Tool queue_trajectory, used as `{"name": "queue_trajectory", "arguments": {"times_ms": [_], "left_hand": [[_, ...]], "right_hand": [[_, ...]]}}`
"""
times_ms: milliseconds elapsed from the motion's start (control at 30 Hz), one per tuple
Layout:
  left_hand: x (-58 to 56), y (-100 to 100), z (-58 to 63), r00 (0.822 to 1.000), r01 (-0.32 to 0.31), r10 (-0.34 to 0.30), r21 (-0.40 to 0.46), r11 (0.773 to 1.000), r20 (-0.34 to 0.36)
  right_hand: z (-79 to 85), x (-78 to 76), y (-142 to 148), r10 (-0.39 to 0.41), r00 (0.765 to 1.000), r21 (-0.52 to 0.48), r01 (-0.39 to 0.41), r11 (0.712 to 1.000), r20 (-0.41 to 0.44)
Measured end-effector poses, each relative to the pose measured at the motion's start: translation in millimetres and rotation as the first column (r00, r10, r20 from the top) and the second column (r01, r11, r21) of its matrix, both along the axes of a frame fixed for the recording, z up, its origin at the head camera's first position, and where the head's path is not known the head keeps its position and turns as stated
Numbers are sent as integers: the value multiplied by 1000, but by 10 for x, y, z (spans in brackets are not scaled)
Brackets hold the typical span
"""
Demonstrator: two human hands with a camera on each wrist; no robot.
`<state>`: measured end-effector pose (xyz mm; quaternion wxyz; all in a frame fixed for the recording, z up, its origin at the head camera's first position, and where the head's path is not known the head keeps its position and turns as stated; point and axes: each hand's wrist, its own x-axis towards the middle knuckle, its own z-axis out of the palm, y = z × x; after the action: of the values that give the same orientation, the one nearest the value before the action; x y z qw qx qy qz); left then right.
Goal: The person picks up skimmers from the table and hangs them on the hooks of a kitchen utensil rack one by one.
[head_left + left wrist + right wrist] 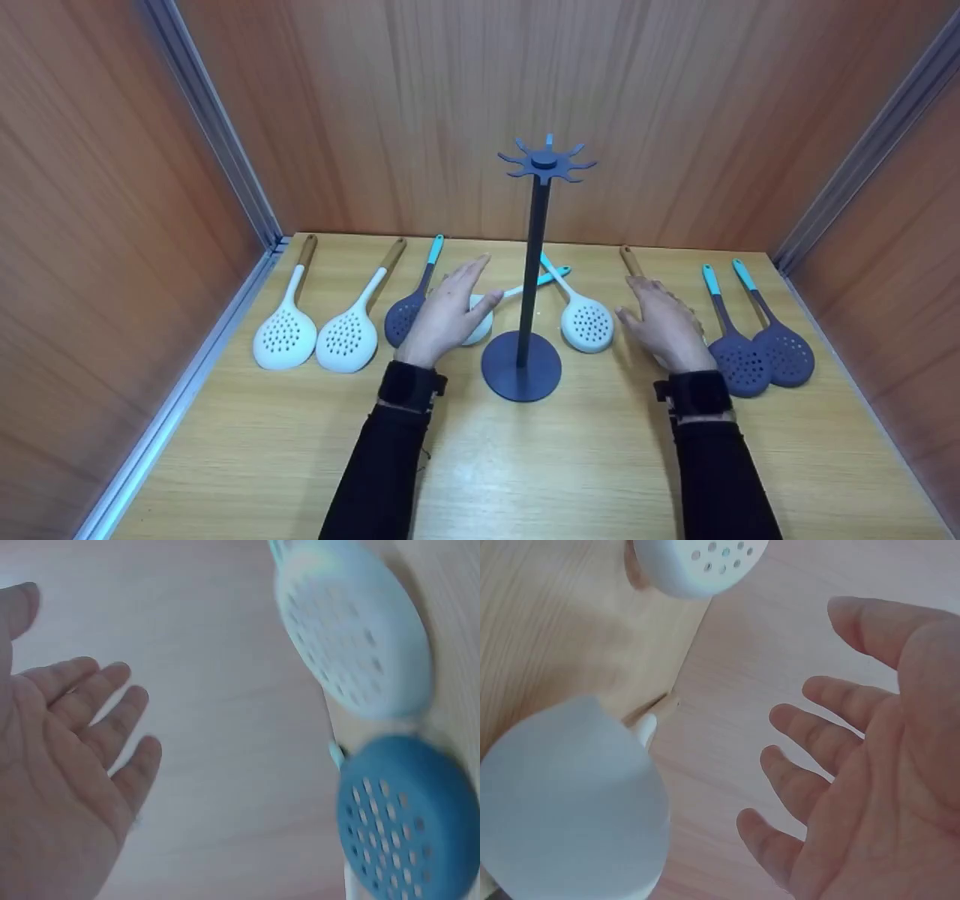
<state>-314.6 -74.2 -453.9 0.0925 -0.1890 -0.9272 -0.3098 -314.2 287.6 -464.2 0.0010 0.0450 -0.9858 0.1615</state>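
My left hand (448,313) hovers with fingers extended, overlapping a dark skimmer (403,319) and a white one (484,328) in the head view. The left wrist view shows those perforated heads beside the empty palm. Fingers spread, my right hand (666,324) is over a utensil with a wooden handle (630,260); its smooth white head (577,802) shows in the right wrist view but is mostly hidden from the head. Between the hands stands a dark utensil stand (531,277), upright on a round base, its hooks bare. Right of it lies a white skimmer (587,324) with a turquoise handle.
Two white skimmers with wooden handles, one outer (285,337) and one inner (347,341), lie at the left. At the right, two dark skimmers (740,366) with turquoise handles overlap. Wood-grain panels (450,112) enclose the table (540,465) at the back and sides.
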Motion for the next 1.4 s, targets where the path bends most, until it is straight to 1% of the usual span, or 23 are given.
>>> {"name": "queue_trajectory", "arguments": {"times_ms": [67,167,267,367,400,433,467,533,667,767,933,1100,1233,1333,1400], "left_hand": [[27,78,27,999,46,-48,82,996,15],[53,200,43,993,105,-112,174,979,30],[63,317,29,983,156,-176,279,947,48],[73,411,6,972,176,-221,381,908,80],[77,435,-2,969,177,-231,404,897,90],[82,453,-12,967,174,-235,415,893,100],[86,467,-22,965,174,-238,416,893,106],[88,483,-43,964,173,-235,386,906,121],[79,500,-86,963,189,-231,267,945,138],[73,510,-116,960,204,-236,196,959,153],[82,512,-166,951,240,-266,169,956,155],[99,492,-204,938,271,-302,185,945,170],[99,485,-212,927,315,-345,195,929,147],[98,487,-214,926,330,-354,179,927,128],[99,491,-215,927,332,-354,166,928,123]], "right_hand": [[-9,-11,-34,1,1000,0,-1,1000,-12],[-19,-29,-90,8,999,-1,-8,1000,-31],[-44,-59,-149,24,999,-3,-24,1000,-42],[-97,-99,-208,37,998,-12,-38,999,-40],[-122,-113,-226,43,998,-18,-43,999,-39],[-144,-127,-248,46,998,-26,-47,999,-40],[-167,-139,-270,45,998,-39,-46,998,-39],[-209,-164,-323,40,999,-62,-42,997,-33],[-300,-232,-454,24,1000,-111,-24,994,-7],[-379,-307,-572,5,1000,-125,-5,992,1],[-490,-409,-771,-81,997,-103,79,992,-15],[-528,-423,-893,-144,988,-74,139,987,-63],[-535,-410,-890,-164,980,-99,153,983,-113],[-542,-391,-847,-169,979,-132,154,979,-111],[-536,-376,-808,-168,981,-155,153,976,-95]]}}
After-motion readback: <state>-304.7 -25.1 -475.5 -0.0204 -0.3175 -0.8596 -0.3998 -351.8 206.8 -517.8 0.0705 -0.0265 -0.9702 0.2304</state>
